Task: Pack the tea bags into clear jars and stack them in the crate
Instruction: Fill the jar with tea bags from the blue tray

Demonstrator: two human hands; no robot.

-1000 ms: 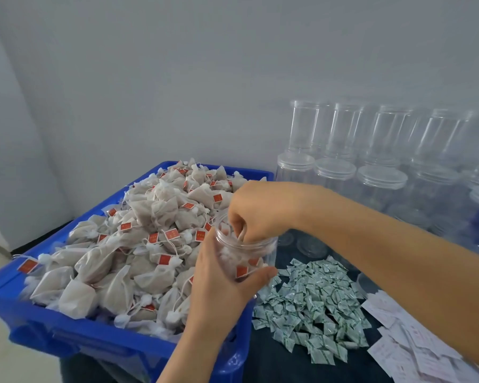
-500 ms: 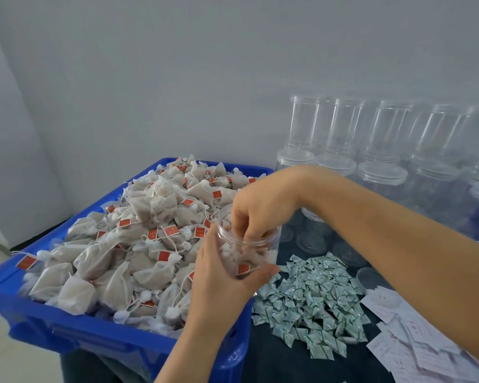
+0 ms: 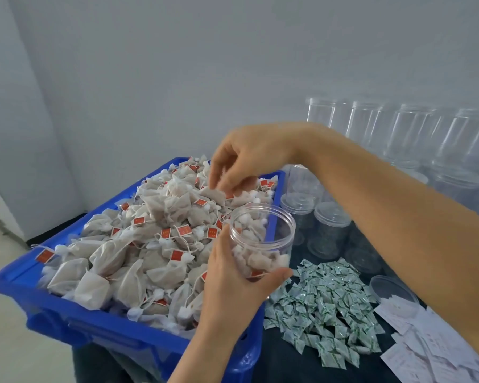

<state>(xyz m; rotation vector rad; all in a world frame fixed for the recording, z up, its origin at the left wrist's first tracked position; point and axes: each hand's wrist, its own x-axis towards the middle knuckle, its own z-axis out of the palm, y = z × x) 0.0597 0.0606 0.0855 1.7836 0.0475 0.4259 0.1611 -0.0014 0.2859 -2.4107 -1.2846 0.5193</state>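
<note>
Jar [image 3: 262, 239], clear, lidless, part-filled with tea bags; gripped round its wall by left hand [image 3: 233, 283], held over near corner of blue crate [image 3: 116, 330]. Right hand [image 3: 241, 164] over heaped tea bags [image 3: 138, 244], fingers curled down on one; hold not confirmed. Step in hand, by judgement: filling. Next calls for lifting a bag clear of tangled strings, into jar mouth. Empty jars [image 3: 332, 230] on worktop beside.

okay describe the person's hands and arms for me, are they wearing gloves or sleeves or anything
Both hands are bare, with no gloves. The left hand shows no watch or bracelet, and the part of its forearm in view is uncovered. The right hand is the same: bare, with the forearm uncovered as far as the frame shows and no sleeve visible. The nails look short and unpainted.
</note>
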